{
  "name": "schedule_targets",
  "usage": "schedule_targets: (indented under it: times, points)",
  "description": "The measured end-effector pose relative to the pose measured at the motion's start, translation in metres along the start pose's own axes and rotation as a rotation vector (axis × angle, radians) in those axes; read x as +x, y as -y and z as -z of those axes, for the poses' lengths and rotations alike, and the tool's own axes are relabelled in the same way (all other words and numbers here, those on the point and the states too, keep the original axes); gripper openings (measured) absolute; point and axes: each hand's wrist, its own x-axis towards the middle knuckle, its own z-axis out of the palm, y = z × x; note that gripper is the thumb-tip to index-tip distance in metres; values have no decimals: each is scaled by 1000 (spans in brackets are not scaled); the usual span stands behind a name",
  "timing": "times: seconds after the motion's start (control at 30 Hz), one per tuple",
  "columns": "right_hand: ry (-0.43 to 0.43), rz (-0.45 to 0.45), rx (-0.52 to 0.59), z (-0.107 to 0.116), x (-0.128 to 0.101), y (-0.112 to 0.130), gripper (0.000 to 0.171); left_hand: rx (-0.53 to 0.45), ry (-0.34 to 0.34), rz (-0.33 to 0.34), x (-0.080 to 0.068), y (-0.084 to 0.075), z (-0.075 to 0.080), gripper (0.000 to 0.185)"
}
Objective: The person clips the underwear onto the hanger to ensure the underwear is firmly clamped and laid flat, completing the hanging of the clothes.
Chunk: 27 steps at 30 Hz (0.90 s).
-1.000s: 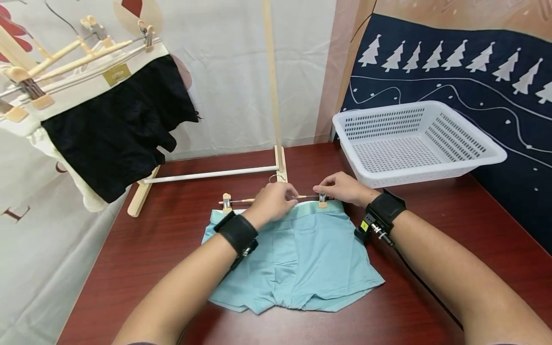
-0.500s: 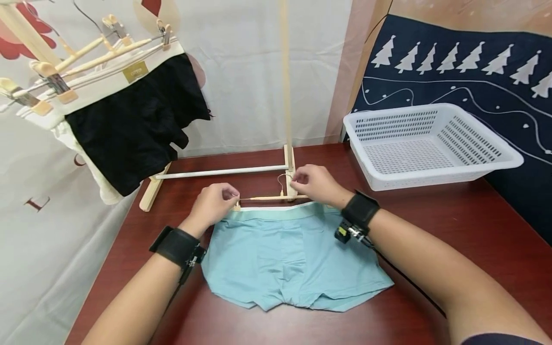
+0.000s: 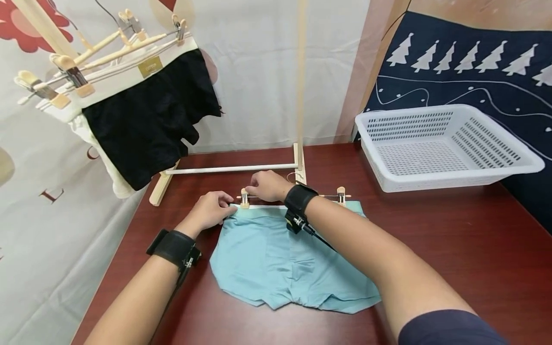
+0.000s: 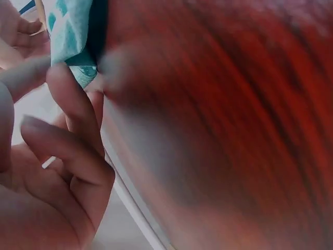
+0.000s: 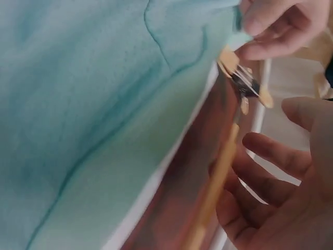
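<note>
Light blue boxer briefs (image 3: 267, 254) lie flat on the table, waistband away from me. A clip hanger lies along the waistband; its wooden bar (image 5: 213, 192) shows in the right wrist view. The left clip (image 3: 244, 197) and the right clip (image 3: 341, 195) sit on the waistband. My left hand (image 3: 209, 211) pinches the waistband's left corner; in the left wrist view blue fabric (image 4: 70, 31) is between thumb and finger. My right hand (image 3: 269, 186) is beside the left clip, its fingers (image 5: 276, 153) spread and apart from it in the right wrist view.
At the upper left, black shorts (image 3: 151, 115) and a white garment hang from clip hangers on a wooden rack. The rack's lower rail (image 3: 233, 169) crosses behind the boxer briefs. A white plastic basket (image 3: 388, 165) stands at the back right of the red-brown table (image 3: 465, 230).
My right hand has moved from the right clip across to the left one. My left hand went from the hanger's middle to the waistband's left corner. The head view has shifted.
</note>
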Motion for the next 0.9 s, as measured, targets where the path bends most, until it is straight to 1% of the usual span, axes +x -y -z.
schedule_targets:
  times: [0.17,0.33,0.4,0.5,0.57,0.67,0.77,0.9]
  points:
    - [37,-19,5,-7,10,4,34,-3,37,-23,2,-3,-1,31]
    - [88,-41,62,-10,16,5,43,-6,76,-18,2,-2,-1,23]
    - [115,-52,90,-9,17,4,48,-12,81,-18,2,-1,-1,19]
    - [142,-53,142,-6,18,3,50,-14,71,-38,1,1,-1,15]
    - [160,-42,197,-3,18,2,50,-12,60,-57,1,2,0,13]
    - [169,-21,286,1,17,1,44,-27,57,-75,1,3,1,12]
    - [162,-21,373,4,16,1,40,-80,78,-67,0,4,3,12]
    - [127,-32,426,5,16,1,34,-153,110,-52,0,7,5,13]
